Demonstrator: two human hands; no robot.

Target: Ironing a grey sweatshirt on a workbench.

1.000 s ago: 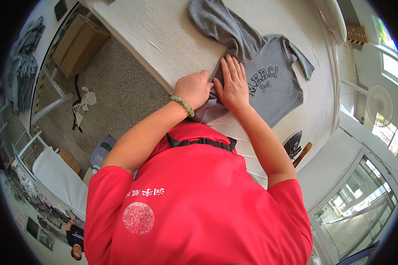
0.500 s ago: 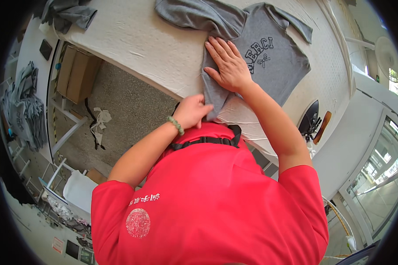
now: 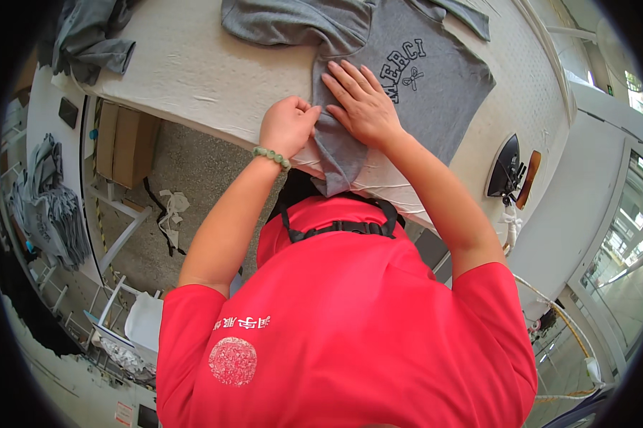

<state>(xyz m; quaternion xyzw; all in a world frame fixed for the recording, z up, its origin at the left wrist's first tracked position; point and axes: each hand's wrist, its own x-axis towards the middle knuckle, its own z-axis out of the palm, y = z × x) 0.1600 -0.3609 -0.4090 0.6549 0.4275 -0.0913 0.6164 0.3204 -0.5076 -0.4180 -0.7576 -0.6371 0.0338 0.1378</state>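
A grey sweatshirt [image 3: 446,82] with dark lettering and a small bow print lies spread on the white padded table [image 3: 186,68]. Its near part hangs over the table's front edge towards my waist. My right hand [image 3: 363,103] rests flat on the cloth beside the print, fingers stretched out. At the garment's left side edge is my left hand [image 3: 287,127], a green bead bracelet on its wrist. Its fingers are closed in a pinch at the sweatshirt's edge, the fingertips partly hidden.
On the table's right stands a black iron [image 3: 505,167] with a brown handle. More grey cloth [image 3: 93,43] lies at the far left corner. A stack of grey garments [image 3: 47,207] sits on a side table, near a flat black object [image 3: 68,112]. Cardboard boxes [image 3: 127,143] are below.
My left hand has moved up and away from my waist to the sweatshirt's side edge. My right hand stays flat on the cloth. The view has shifted slightly.
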